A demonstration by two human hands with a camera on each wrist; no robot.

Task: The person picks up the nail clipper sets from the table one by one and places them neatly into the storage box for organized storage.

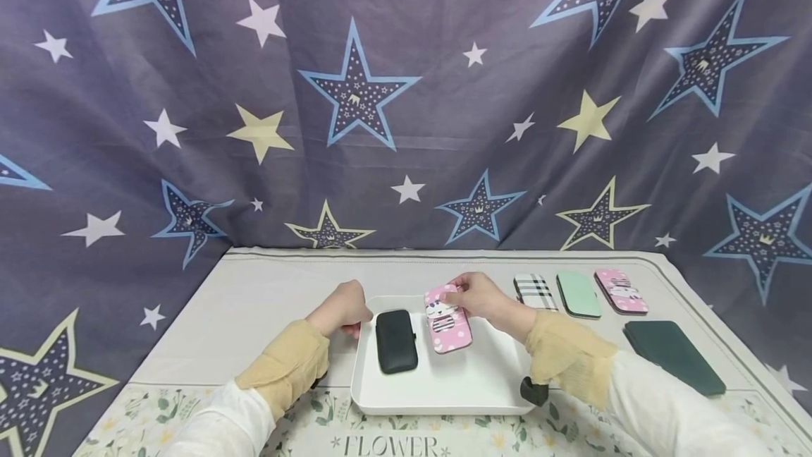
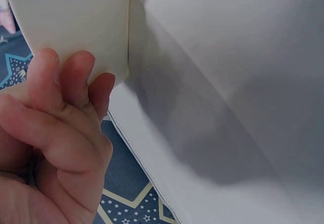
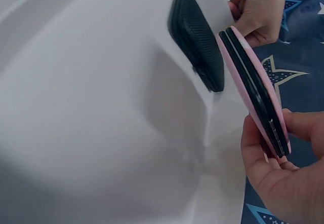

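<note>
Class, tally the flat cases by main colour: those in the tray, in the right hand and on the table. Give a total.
Pink: 2 (held pink case, pink table case)
Black: 1 (black case)
White checked: 1 (checked case)
Mint green: 1 (mint case)
Dark green: 1 (dark green case)
Total: 6

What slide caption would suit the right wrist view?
Right hand holds a slim pink case above a rectangular white tray containing a rounded black case.
</note>
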